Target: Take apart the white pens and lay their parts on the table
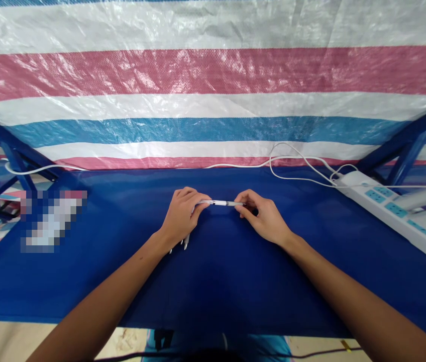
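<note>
Your left hand (pixel 181 216) and right hand (pixel 263 217) meet near the middle of the frame, both curled and pinching a slim white pen (pixel 216 202) that lies level between them, just above the counter (pixel 213 286). Its barrel looks smooth and glossy, with a darker metallic section toward your right hand. Your left fingers wrap one end, and your right thumb and fingertips close on the other. Just below your left hand, two small pale pointed pieces (pixel 186 242) poke out; they are too small to identify.

The counter is covered in smooth, deep blue material. Behind it hangs a crinkled, woven plastic tarp (pixel 213 75) in pink, white and blue stripes. A white power strip (pixel 390 213) with blue switches sits at the right of the frame, and its thin white cable (pixel 299 163) loops along the back edge. Blue metal struts (pixel 409 151) angle up at the right, and a pixelated patch (pixel 52 221) hides whatever lies at the left.
</note>
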A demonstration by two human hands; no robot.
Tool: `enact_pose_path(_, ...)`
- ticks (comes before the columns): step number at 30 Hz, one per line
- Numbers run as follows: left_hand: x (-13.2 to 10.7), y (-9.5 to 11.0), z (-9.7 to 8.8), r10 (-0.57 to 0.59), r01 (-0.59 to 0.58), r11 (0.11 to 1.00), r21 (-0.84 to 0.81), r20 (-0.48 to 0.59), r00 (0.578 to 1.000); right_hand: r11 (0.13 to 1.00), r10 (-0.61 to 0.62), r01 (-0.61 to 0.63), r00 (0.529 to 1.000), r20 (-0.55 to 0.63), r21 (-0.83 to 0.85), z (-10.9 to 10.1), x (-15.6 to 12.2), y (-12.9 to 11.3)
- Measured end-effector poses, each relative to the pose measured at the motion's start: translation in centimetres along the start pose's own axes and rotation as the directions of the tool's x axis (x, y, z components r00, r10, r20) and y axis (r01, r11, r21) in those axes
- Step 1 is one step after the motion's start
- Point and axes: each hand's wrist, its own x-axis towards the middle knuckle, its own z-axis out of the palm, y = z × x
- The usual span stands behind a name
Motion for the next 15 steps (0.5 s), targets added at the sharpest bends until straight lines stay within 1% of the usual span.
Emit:
enact_pose_path(8, 0.00, -0.15, -0.03, -0.016, 0.016, 1.000, -0.003, 0.007, 1.000, 1.000, -0.026, 0.026, 1.000, 0.010, 0.013, -0.04, 0.07, -0.09)
enact_pose_path(15, 0.05, 0.07, -0.14, -0.030, 0.030, 1.000, -0.010, -0.004, 1.000, 0.999, -0.040, 0.040, 0.999, 0.011, -0.029, -0.16, -0.01, 0.15)
